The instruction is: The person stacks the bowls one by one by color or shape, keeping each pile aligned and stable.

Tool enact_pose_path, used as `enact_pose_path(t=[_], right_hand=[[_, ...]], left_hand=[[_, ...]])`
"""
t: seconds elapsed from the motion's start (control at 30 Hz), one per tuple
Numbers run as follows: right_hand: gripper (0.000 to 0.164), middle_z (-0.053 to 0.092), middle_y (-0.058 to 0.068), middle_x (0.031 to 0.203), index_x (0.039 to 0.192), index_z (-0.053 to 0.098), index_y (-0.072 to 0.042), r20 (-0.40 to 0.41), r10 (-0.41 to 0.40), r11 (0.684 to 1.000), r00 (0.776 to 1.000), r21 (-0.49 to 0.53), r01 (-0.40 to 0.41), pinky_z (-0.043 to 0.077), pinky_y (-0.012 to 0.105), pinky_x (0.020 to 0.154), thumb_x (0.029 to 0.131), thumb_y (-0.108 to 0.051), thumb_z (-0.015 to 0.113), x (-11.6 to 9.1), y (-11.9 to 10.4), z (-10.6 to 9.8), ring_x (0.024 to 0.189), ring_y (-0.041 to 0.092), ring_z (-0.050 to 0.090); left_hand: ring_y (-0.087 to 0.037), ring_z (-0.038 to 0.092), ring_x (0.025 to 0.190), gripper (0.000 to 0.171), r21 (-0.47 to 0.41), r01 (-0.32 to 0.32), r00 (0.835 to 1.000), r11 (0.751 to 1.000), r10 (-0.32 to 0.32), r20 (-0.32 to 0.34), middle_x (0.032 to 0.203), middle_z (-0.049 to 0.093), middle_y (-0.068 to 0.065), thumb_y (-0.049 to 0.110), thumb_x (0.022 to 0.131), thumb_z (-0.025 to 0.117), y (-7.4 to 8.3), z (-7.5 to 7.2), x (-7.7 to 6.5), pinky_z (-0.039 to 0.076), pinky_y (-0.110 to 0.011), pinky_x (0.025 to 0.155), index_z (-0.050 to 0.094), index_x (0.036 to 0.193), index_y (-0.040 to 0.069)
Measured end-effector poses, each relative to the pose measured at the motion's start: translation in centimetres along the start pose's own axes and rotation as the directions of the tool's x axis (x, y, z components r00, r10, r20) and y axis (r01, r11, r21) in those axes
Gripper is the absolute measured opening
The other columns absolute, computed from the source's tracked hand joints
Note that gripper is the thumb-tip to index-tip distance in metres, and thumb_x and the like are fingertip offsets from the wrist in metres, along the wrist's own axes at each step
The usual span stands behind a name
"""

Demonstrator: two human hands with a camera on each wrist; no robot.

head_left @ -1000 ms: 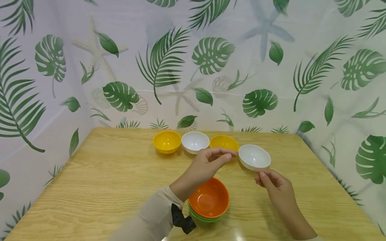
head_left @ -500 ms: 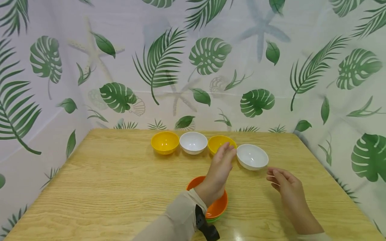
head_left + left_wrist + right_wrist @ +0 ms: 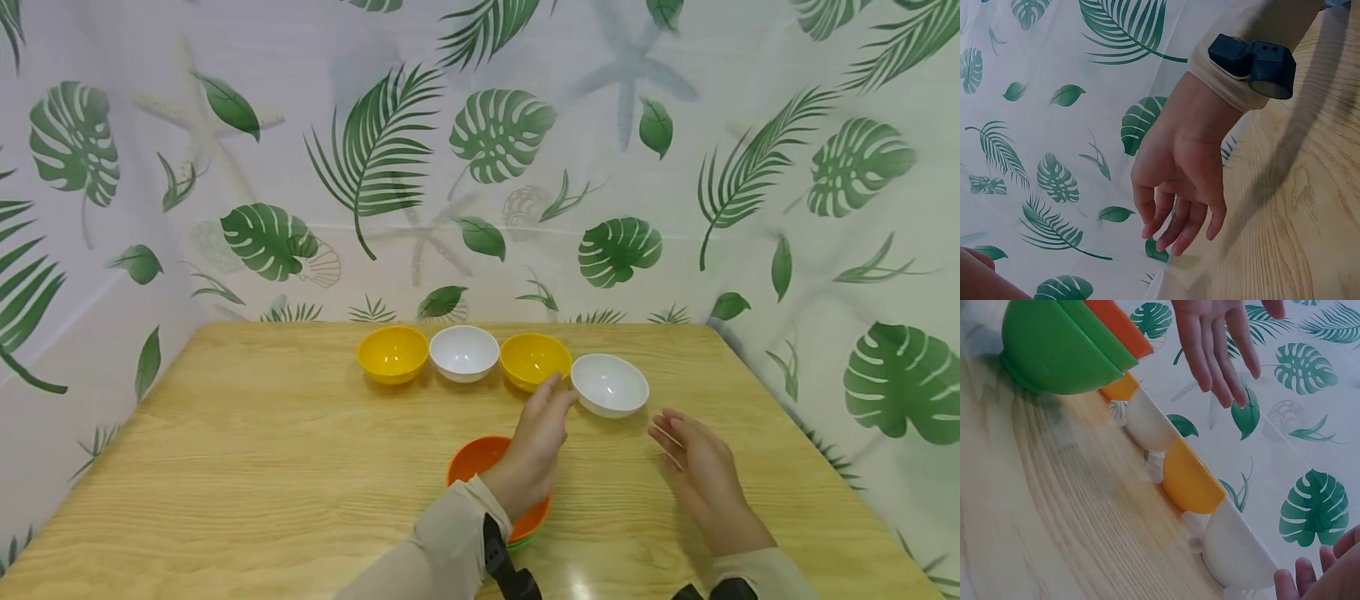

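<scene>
My left hand (image 3: 534,446) hovers over a nested stack, its fingers extended toward the row of bowls and holding nothing. An orange bowl (image 3: 474,457) tops that stack, partly covered by my left hand and wrist; green bowls (image 3: 1063,353) show beneath it in the right wrist view. Near the right-end white bowl (image 3: 610,386), my right hand (image 3: 708,479) is raised with loosely extended fingers, holding nothing. In the left wrist view, this right hand (image 3: 1182,162) hangs palm-side visible, fingers relaxed. Left of that bowl stands a yellow bowl (image 3: 534,358), close to my left fingertips.
Farther left in the row are another white bowl (image 3: 464,354) and another yellow bowl (image 3: 393,356). All stand near the back edge of the wooden table (image 3: 247,467). A leaf-printed cloth (image 3: 420,167) rises behind and beside it.
My left hand has turned and lowered over the orange bowl, its fingers straightening. My right hand has drawn away from the right-end white bowl. The bowls keep their arrangement; the head view has shifted slightly.
</scene>
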State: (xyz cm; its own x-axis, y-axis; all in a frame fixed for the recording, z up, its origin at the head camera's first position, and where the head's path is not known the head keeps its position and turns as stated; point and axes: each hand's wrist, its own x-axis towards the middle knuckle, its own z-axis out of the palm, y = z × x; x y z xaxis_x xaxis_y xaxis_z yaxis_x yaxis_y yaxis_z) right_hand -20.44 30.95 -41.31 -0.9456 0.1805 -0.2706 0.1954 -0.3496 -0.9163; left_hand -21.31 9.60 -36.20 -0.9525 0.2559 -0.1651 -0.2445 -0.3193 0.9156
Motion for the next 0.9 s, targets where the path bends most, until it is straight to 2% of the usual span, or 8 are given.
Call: enact_pose_path(t=[0.1, 0.17, 0.3, 0.37, 0.47, 0.57, 0.73, 0.9], right_hand=[[0.033, 0.065, -0.021, 0.092, 0.087, 0.064, -0.032, -0.009, 0.035, 0.999, 0.999, 0.041, -0.035, 0.017, 0.032, 0.114, 0.104, -0.026, 0.037, 0.3, -0.1, -0.1, 0.097, -0.004, 0.06], [0.029, 0.062, -0.019, 0.095, 0.088, 0.065, -0.03, -0.011, 0.069, 0.993, 0.998, 0.098, -0.068, 0.023, 0.029, 0.113, 0.103, -0.024, 0.04, 0.6, -0.2, -0.1, 0.096, -0.003, 0.059], [0.01, 0.046, -0.009, 0.116, 0.108, 0.051, -0.024, -0.009, 0.115, 0.982, 0.993, 0.152, -0.112, 0.035, 0.022, 0.106, 0.101, -0.022, 0.044, 1.9, -0.2, 0.2, 0.108, 0.006, 0.049], [0.019, 0.035, -0.004, 0.132, 0.119, 0.041, -0.025, -0.012, 0.151, 0.972, 0.988, 0.186, -0.146, 0.034, 0.023, 0.108, 0.101, -0.023, 0.047, 2.4, -0.1, 0.4, 0.121, 0.012, 0.04], [0.046, 0.015, 0.005, 0.155, 0.145, 0.026, -0.03, 0.005, 0.171, 0.972, 0.985, 0.162, -0.169, 0.026, 0.029, 0.115, 0.102, -0.027, 0.043, 3.0, 0.2, 0.6, 0.137, 0.022, 0.026], [0.065, -0.006, 0.002, 0.161, 0.155, -0.001, -0.027, 0.032, 0.168, 0.978, 0.985, 0.122, -0.171, 0.02, 0.033, 0.117, 0.103, -0.03, 0.039, 3.3, 0.3, 0.8, 0.144, 0.024, 0.014], [0.068, -0.01, 0.0, 0.161, 0.154, -0.005, -0.026, 0.028, 0.179, 0.969, 0.983, 0.168, -0.181, 0.019, 0.036, 0.118, 0.103, -0.03, 0.038, 3.7, 0.1, 1.3, 0.146, 0.025, 0.01], [0.07, -0.012, -0.003, 0.16, 0.154, -0.009, -0.03, -0.004, 0.193, 0.964, 0.981, 0.186, -0.189, 0.024, 0.036, 0.116, 0.103, -0.025, 0.039, 4.3, -0.1, 1.9, 0.144, 0.026, 0.015]], left_hand=[[-0.034, 0.024, 0.141, 0.059, 0.023, 0.003, 1.0, 1.0, -0.003, 0.012, 0.155, 0.026, -0.01, 0.024, 0.096, 0.05, -0.2, 0.0, -0.1, 0.023, -0.051, 0.115, 0.031, 0.149, 0.011], [-0.035, 0.026, 0.14, 0.059, 0.037, 0.01, 1.0, 0.999, -0.011, 0.009, 0.155, 0.027, -0.01, 0.025, 0.096, 0.051, -0.4, 0.0, -0.1, 0.023, -0.051, 0.114, 0.031, 0.149, 0.01], [-0.035, 0.028, 0.139, 0.058, 0.053, 0.025, 1.0, 0.998, -0.025, -0.001, 0.154, 0.028, -0.011, 0.026, 0.096, 0.052, -0.8, -0.1, 0.1, 0.024, -0.051, 0.114, 0.033, 0.149, 0.011], [-0.035, 0.028, 0.14, 0.058, 0.061, 0.028, 1.0, 0.998, -0.028, -0.001, 0.154, 0.028, -0.011, 0.026, 0.096, 0.051, -1.0, -0.1, 0.1, 0.023, -0.052, 0.114, 0.033, 0.149, 0.011], [-0.035, 0.027, 0.14, 0.058, 0.07, 0.034, 0.999, 0.997, -0.035, 0.004, 0.154, 0.027, -0.011, 0.027, 0.096, 0.051, -1.3, -0.1, 0.1, 0.023, -0.052, 0.114, 0.033, 0.149, 0.012], [-0.035, 0.026, 0.14, 0.057, 0.076, 0.039, 0.999, 0.996, -0.04, 0.004, 0.154, 0.027, -0.011, 0.027, 0.096, 0.05, -1.4, -0.2, 0.1, 0.022, -0.053, 0.115, 0.033, 0.148, 0.012], [-0.035, 0.025, 0.141, 0.055, 0.096, 0.029, 1.0, 0.995, -0.028, -0.009, 0.153, 0.03, -0.01, 0.027, 0.096, 0.049, -1.4, -0.3, 0.1, 0.02, -0.054, 0.115, 0.036, 0.147, 0.011], [-0.033, 0.024, 0.142, 0.054, 0.116, 0.008, 1.0, 0.993, -0.008, -0.001, 0.154, 0.03, -0.009, 0.029, 0.098, 0.047, -1.6, -0.3, 0.0, 0.019, -0.054, 0.115, 0.035, 0.147, 0.012]])
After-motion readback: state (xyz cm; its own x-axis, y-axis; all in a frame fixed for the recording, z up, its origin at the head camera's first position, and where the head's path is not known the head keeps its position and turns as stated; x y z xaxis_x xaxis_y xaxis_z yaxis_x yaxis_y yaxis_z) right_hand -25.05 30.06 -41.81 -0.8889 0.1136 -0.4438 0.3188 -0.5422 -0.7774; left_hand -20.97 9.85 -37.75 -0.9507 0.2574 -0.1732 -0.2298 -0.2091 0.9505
